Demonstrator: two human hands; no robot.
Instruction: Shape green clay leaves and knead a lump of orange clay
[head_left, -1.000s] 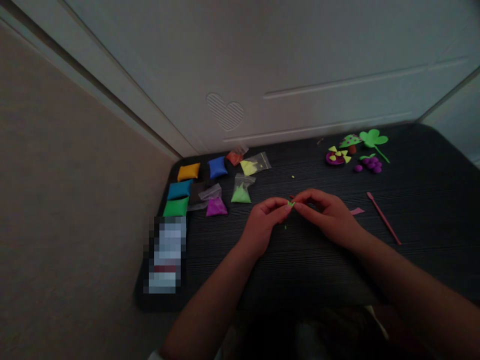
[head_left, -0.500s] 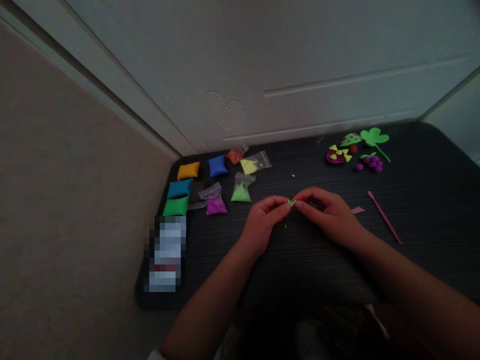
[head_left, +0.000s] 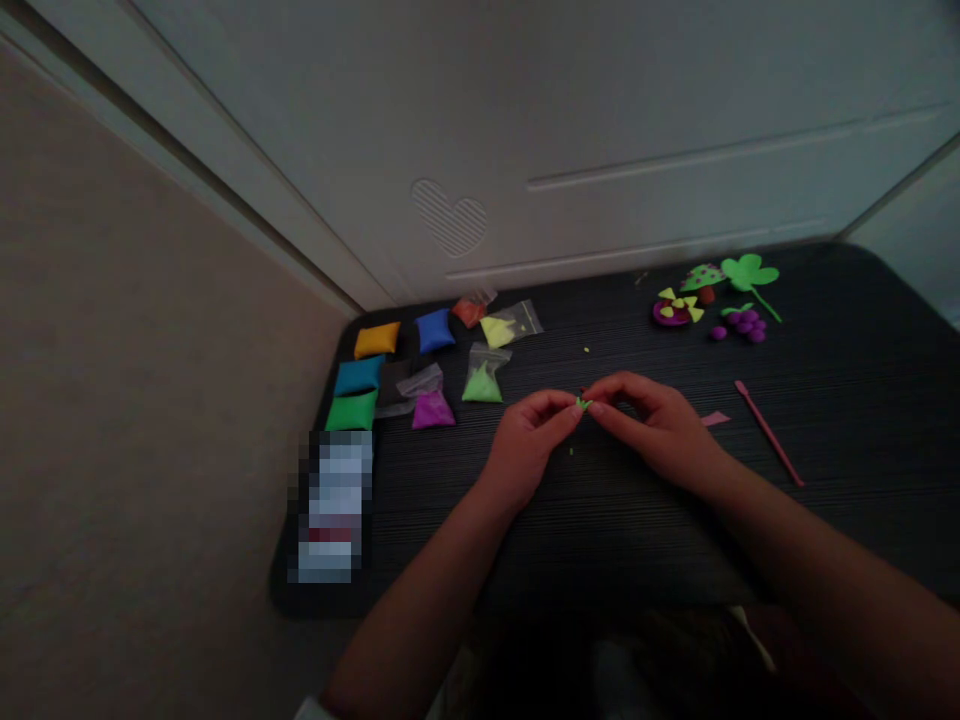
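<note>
My left hand point(head_left: 531, 440) and my right hand point(head_left: 654, 420) meet fingertip to fingertip over the middle of a dark table point(head_left: 862, 400). Both pinch one tiny green clay piece point(head_left: 583, 403) between them, with a speck of red at its upper edge. The fingers of each hand are curled in tight. A small green crumb point(head_left: 571, 452) lies on the table just below the hands.
Several coloured clay bags point(head_left: 390, 375) lie at the left, next to a blurred-out flat object point(head_left: 332, 507). Finished clay shapes point(head_left: 712, 300), a clover, grapes and a mushroom, sit at the far right. A pink modelling stick point(head_left: 769, 433) and a pink scrap point(head_left: 715, 419) lie right of my hands.
The hands stay pinched on the green piece, with only slight fingertip shifts. The view has drifted a little.
</note>
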